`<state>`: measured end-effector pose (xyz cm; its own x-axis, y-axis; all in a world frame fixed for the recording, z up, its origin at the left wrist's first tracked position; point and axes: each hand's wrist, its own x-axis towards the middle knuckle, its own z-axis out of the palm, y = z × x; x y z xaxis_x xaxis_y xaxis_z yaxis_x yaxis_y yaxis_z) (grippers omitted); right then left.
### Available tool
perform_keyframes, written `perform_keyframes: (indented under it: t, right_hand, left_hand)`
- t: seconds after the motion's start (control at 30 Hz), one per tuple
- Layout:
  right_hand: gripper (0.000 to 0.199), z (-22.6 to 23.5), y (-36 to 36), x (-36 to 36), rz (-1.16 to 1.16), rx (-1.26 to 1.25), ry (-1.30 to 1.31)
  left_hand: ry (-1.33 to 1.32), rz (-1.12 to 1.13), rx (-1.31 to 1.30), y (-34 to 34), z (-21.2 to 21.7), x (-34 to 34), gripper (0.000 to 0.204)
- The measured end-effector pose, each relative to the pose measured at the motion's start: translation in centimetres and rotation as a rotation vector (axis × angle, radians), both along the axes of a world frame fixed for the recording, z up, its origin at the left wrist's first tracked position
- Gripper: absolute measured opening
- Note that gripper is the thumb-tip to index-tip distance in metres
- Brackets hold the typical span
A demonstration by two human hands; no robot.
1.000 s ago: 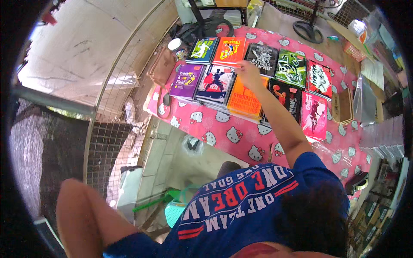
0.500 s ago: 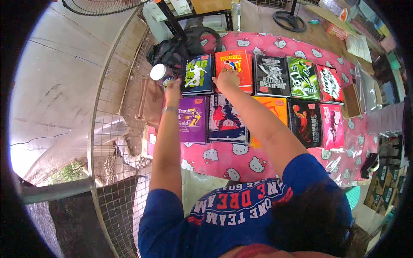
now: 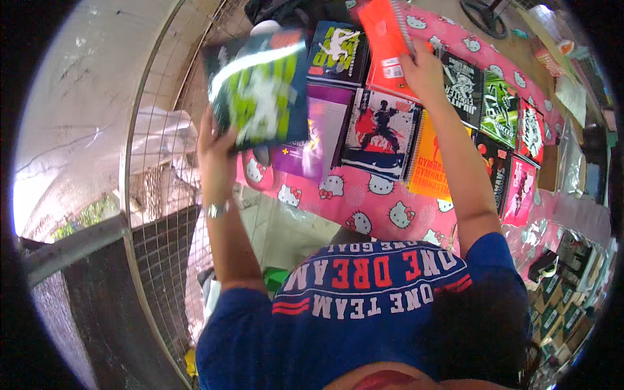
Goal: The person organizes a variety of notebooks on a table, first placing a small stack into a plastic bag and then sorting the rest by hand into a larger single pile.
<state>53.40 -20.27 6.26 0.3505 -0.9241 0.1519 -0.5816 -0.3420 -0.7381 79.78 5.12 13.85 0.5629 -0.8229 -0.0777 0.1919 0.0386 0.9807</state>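
Left hand (image 3: 218,153) was closed on the lower edge of a dark notebook with a green-and-white cover (image 3: 260,91), fingers wrapped over its bottom rim. The notebook was lifted clear of the table and tilted, blurred, so its cover art could not be made out. A wristwatch (image 3: 216,210) sat on that wrist.

Right hand (image 3: 424,73) gripped an orange spiral notebook (image 3: 385,36) by its lower corner, raised above the rows and partly out of the top edge of the view.

Below both hands lay a table under a pink cloth with white cat faces (image 3: 377,205). Notebooks lay flat on it in rows, touching edge to edge: a purple one (image 3: 315,133) just beside the left hand, a black-and-red one with a figure (image 3: 380,133) next to it, an orange-yellow one (image 3: 429,169) under the right forearm, green and pink ones (image 3: 520,130) farther right.

A wire mesh fence (image 3: 169,214) ran along the table's left side.
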Motion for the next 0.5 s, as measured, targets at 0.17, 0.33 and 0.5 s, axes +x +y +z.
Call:
perform_keyframes:
  t: [0.17, 0.33, 0.5]
  right_hand:
    - [0.031, -1.6, 15.7, 0.2, 0.79, -0.101, -0.699]
    - [0.034, -8.5, 27.5, 2.4, 1.158, 0.506, -0.803]
    - [0.025, -9.7, 27.4, 1.4, 1.151, 0.544, -0.515]
  left_hand:
    - [0.15, 0.013, 0.518, 18.8, -12.2, -2.7, 0.047]
    - [0.088, 0.103, 0.726, 21.3, -19.7, -7.2, 0.046]
    - [0.05, 0.165, 0.665, 17.4, -22.1, -4.7, 0.046]
